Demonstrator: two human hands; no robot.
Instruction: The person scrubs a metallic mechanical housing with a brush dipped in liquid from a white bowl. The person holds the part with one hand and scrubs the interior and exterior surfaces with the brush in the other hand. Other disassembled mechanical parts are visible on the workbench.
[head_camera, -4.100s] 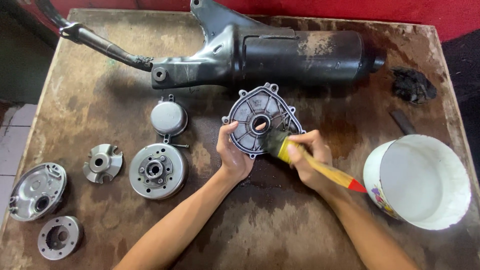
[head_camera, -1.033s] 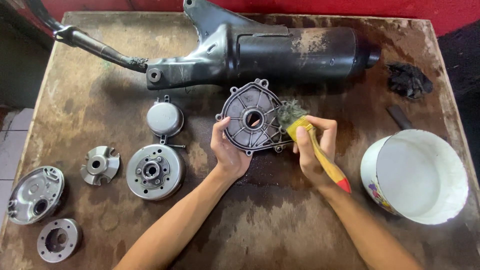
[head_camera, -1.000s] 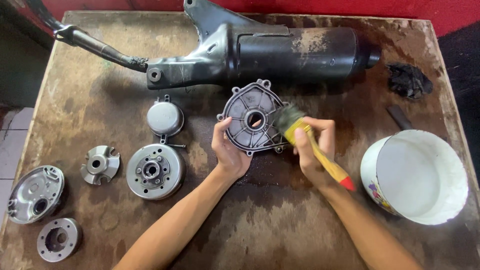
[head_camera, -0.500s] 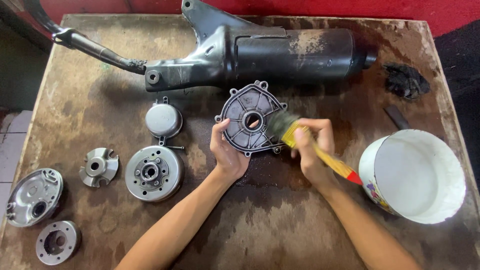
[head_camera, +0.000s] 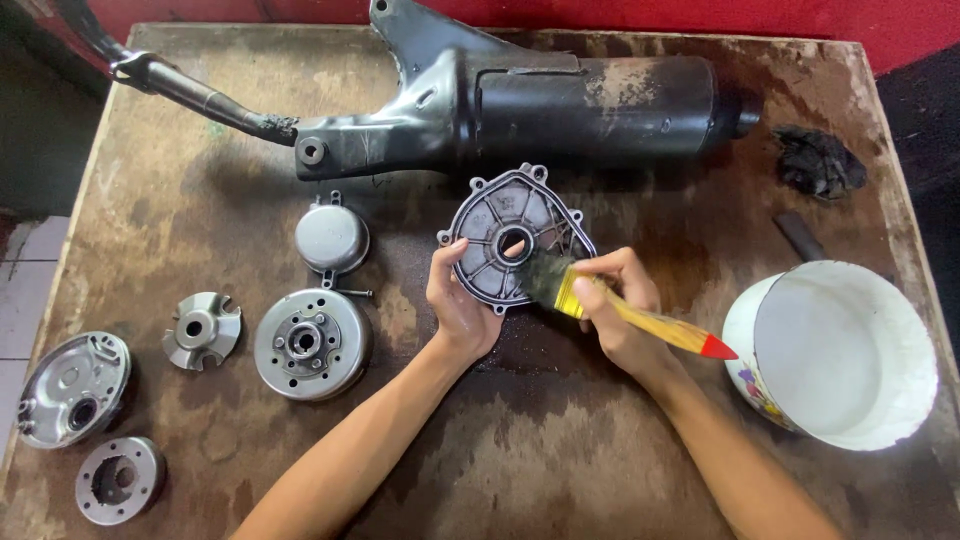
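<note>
My left hand (head_camera: 460, 305) grips the lower left rim of a grey ribbed metal engine cover (head_camera: 505, 220) with a round centre hole, held tilted up off the wooden table (head_camera: 560, 460). My right hand (head_camera: 612, 315) holds a yellow-handled paintbrush (head_camera: 650, 325) with a red tip. Its dark wet bristles press on the cover's lower right face. The handle points right, toward a white bowl (head_camera: 835, 350).
A long black exhaust muffler (head_camera: 560, 100) lies across the table's back. To the left lie a round cap (head_camera: 332, 238), a flywheel-like disc (head_camera: 312, 342), a finned part (head_camera: 203, 327), a shiny cover (head_camera: 72, 388) and a small hub (head_camera: 120, 478). A black clump (head_camera: 820, 160) sits back right.
The brush has swept from the cover's right edge down onto its lower right face, and its handle has swung flatter toward the bowl. My left hand keeps its hold.
</note>
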